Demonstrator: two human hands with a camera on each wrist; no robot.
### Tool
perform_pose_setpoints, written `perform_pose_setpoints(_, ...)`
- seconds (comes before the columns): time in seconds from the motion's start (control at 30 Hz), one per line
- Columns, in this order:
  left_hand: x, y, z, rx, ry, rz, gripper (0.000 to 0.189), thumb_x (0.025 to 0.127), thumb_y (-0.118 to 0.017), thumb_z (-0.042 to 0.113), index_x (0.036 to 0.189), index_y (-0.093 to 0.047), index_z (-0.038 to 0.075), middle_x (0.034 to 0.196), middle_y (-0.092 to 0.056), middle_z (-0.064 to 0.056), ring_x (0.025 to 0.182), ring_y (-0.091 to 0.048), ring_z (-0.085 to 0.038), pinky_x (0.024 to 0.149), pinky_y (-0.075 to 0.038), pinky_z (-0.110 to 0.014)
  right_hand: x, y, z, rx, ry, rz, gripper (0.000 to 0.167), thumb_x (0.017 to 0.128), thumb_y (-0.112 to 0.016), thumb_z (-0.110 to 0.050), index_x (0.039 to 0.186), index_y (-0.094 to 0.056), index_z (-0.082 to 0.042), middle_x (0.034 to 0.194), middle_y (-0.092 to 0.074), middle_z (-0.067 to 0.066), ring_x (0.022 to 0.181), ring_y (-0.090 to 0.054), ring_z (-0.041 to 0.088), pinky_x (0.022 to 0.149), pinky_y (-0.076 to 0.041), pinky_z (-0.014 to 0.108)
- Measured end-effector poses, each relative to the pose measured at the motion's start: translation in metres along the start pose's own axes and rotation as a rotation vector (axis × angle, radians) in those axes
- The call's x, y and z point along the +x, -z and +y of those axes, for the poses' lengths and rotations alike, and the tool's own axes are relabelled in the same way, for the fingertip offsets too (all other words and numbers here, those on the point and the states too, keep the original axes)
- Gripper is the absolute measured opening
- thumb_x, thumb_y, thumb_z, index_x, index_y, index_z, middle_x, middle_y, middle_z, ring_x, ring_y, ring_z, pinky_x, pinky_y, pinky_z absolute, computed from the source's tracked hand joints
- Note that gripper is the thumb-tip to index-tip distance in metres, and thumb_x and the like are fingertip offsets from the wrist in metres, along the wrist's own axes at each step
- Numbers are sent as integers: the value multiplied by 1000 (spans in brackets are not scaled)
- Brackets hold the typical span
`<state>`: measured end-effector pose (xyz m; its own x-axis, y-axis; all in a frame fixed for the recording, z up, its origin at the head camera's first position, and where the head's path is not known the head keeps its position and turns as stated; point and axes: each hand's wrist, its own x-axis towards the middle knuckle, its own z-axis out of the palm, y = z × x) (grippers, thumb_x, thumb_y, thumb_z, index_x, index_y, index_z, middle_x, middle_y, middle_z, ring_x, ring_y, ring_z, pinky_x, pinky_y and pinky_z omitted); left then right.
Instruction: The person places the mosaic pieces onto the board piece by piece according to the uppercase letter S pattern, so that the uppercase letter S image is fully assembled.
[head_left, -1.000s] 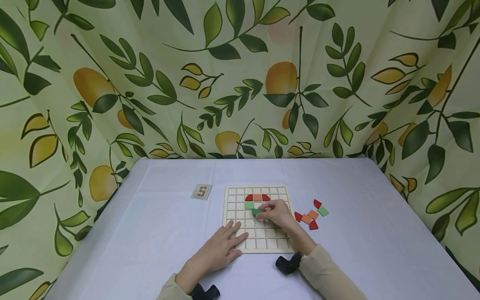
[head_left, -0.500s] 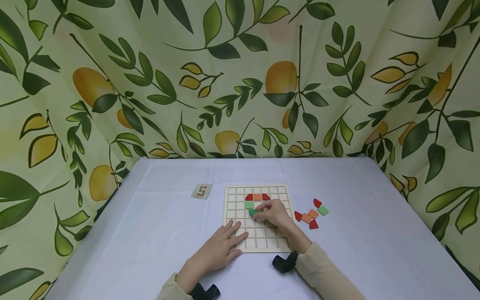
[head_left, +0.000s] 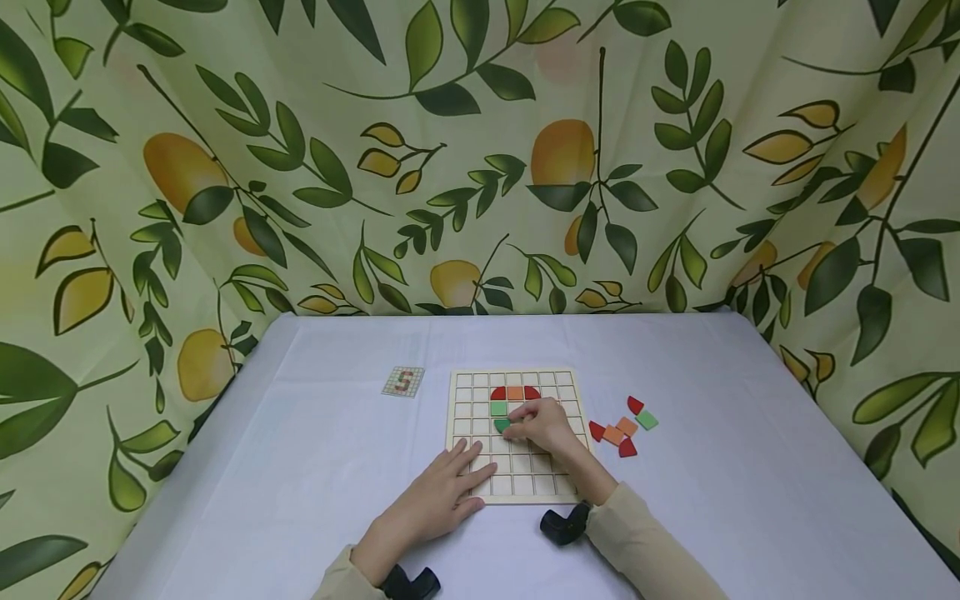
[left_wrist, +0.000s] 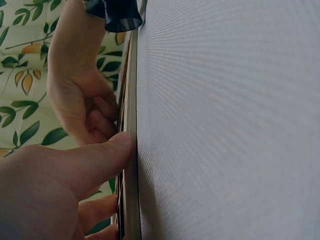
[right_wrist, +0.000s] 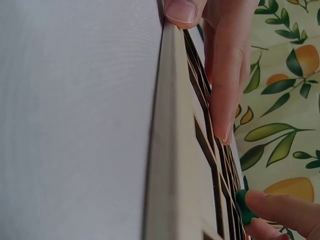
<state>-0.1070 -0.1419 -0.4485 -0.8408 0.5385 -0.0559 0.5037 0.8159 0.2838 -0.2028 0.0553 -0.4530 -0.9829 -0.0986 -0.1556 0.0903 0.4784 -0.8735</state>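
A pale wooden board [head_left: 525, 487] with a square grid lies on the table. Near its top, two red rounded tiles flank an orange square tile [head_left: 514, 393]; a light green square tile [head_left: 498, 408] sits below the left red one. My right hand [head_left: 546, 425] pinches a dark green rounded tile [right_wrist: 244, 206] between thumb and fingertips, at the cell just under the light green square. My left hand [head_left: 438, 496] rests on the board's lower left corner with fingers spread, the thumb [left_wrist: 117, 150] along the near edge.
Right of the board lie several loose tiles: red rounded ones [head_left: 627, 448], orange squares [head_left: 613, 436] and a green square [head_left: 647, 420]. A small pattern card [head_left: 403, 382] with an S on a grid lies to the left. A leaf-print curtain [head_left: 480, 167] surrounds the white-covered table [head_left: 315, 392].
My right hand has shifted a little left with the dark green tile, bringing it under the light green square. The left hand has stayed on the board.
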Motion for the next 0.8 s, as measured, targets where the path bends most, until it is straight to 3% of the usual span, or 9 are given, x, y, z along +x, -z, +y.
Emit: perform_pose_setpoints(0.8, 1, -1, -1, 8, -5, 1, 48, 97, -53, 36, 143, -48, 26, 156, -38, -8, 148, -30, -33, 118, -33, -50, 1, -4, -1, 11, -34, 13, 21, 70, -81, -3, 91, -75, -3, 50, -39, -5, 50, -32, 9, 50, -30, 22)
